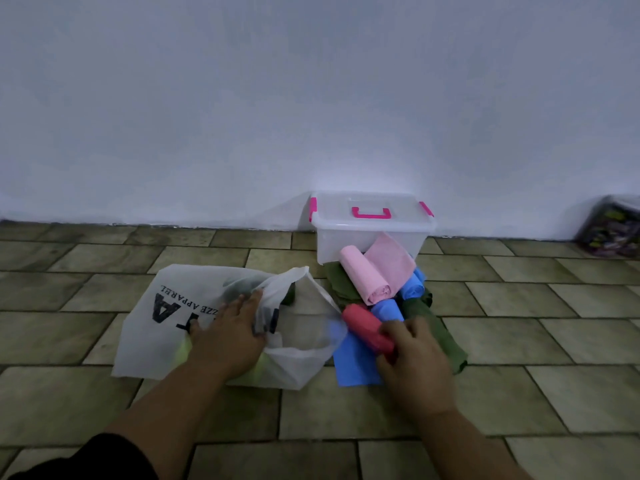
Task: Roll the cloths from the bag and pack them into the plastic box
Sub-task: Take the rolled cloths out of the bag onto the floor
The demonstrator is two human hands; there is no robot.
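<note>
**Red roll in the right hand, box straight ahead with its lid on**

Head view: The right hand (414, 355) is closed around the near end of a red rolled cloth (367, 325). The roll's long axis runs from the hand up and to the left, toward the mouth of the white bag (162, 327). It lies on top of a flat blue cloth (353, 365) spread on the tiled floor (519, 393).

The left hand (228, 336) rests flat and open on the bag, fingers spread, pinning the thin fabric down near its opening; it grips nothing that I can make out. Something yellow-green shows faintly through the bag beneath the palm, probably a cloth not yet taken out.

The two hands are apart, with the bag's open edge between them.

The plastic box (372, 233) stands against the wall, beyond the right hand and slightly left of it, with a heap of cloths between. In that heap are a pink roll (363, 277) leaning on a pink flat cloth, two blue rolls (412, 285) and a dark green cloth (440, 337) lying loose. The box's lid looks shut, pink clasps at both ends, so nothing is packed yet.

The right hand is clearly nearer the box. Any packing move would run forward and away from the person, over the heap, and the lid would have to come off first.
</note>
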